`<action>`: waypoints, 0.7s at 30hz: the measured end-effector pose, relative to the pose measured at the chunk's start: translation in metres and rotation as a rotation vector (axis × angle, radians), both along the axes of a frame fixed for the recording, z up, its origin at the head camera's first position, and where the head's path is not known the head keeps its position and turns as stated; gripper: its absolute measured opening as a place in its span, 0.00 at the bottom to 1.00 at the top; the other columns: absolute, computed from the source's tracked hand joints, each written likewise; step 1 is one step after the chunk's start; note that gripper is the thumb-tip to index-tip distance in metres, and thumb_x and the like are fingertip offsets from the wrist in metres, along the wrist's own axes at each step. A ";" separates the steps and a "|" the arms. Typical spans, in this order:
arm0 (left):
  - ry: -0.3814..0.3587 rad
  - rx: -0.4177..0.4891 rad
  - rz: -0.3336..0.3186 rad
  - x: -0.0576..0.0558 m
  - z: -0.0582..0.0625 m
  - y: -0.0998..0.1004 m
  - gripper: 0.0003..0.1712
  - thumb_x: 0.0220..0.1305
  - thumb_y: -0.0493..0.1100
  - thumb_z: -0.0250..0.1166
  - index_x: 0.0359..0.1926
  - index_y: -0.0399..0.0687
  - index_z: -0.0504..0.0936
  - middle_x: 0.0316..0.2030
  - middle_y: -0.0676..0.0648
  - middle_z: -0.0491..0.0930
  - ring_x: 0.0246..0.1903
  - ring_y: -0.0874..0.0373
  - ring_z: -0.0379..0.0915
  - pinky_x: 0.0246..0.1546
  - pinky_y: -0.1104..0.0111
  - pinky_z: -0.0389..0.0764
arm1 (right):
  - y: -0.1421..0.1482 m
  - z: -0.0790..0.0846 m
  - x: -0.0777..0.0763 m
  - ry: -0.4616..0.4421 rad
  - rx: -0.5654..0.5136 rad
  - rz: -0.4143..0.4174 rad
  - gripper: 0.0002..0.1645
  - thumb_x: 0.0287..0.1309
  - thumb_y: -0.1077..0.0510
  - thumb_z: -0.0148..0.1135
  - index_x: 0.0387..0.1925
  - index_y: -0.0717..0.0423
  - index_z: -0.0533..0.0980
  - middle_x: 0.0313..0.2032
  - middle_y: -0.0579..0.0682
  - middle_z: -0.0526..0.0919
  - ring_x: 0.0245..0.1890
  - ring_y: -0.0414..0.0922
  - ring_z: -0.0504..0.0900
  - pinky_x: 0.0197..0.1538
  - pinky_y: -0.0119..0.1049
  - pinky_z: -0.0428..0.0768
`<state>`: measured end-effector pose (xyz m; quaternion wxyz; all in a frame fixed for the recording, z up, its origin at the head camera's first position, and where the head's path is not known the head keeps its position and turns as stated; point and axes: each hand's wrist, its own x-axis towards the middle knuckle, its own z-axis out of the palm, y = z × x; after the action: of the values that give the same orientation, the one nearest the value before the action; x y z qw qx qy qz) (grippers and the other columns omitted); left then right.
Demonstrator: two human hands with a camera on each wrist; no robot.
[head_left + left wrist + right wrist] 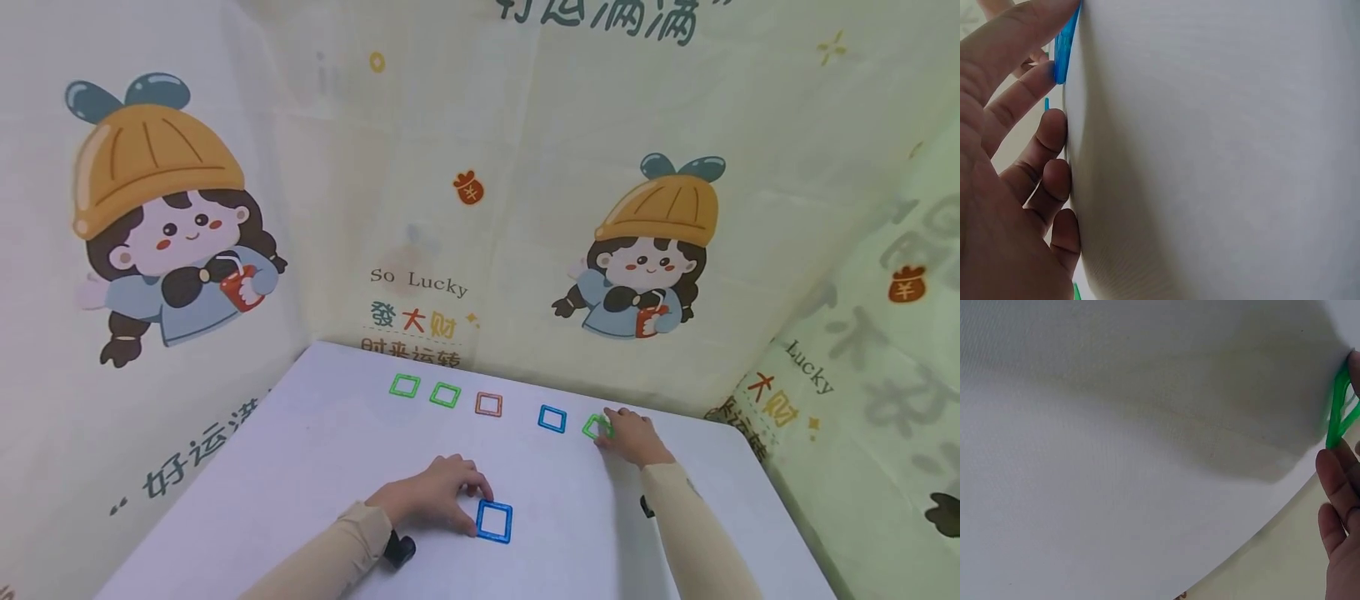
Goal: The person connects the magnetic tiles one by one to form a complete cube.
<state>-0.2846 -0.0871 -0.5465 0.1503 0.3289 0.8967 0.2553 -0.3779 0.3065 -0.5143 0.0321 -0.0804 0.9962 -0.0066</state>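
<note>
Presently, by head view, I record the left hand (435,493) pinching a blue square frame (510,522) at its four o'clock; the right hand (632,435) pinches a green square frame (588,424) at its nine o'clock.

Cartoon-printed cloth (525,125) hangs behind a white table (300,450).

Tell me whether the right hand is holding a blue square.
No, the right hand pinches a green square.
</note>
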 end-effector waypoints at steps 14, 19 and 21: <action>-0.016 0.004 0.030 0.000 0.001 0.003 0.24 0.51 0.62 0.80 0.49 0.82 0.82 0.39 0.67 0.73 0.45 0.65 0.63 0.50 0.60 0.65 | 0.021 0.008 0.012 0.127 -0.133 0.021 0.37 0.53 0.49 0.73 0.58 0.69 0.76 0.50 0.66 0.79 0.43 0.59 0.82 0.53 0.63 0.76; -0.025 -0.015 0.033 0.003 0.002 0.004 0.25 0.51 0.62 0.80 0.50 0.82 0.82 0.41 0.67 0.74 0.46 0.65 0.63 0.51 0.59 0.66 | 0.031 0.005 0.019 0.211 -0.074 0.045 0.37 0.49 0.48 0.73 0.58 0.64 0.76 0.48 0.61 0.84 0.46 0.58 0.83 0.53 0.63 0.69; -0.022 -0.026 0.035 0.004 0.003 0.004 0.25 0.50 0.63 0.80 0.50 0.82 0.81 0.42 0.66 0.75 0.46 0.65 0.64 0.52 0.58 0.67 | 0.033 0.004 0.021 0.224 -0.076 0.052 0.37 0.48 0.48 0.74 0.58 0.63 0.76 0.47 0.60 0.85 0.44 0.56 0.84 0.52 0.61 0.68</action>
<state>-0.2803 -0.0830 -0.5440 0.1601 0.3085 0.9037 0.2500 -0.3573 0.3395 -0.5108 -0.0824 -0.1076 0.9902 -0.0346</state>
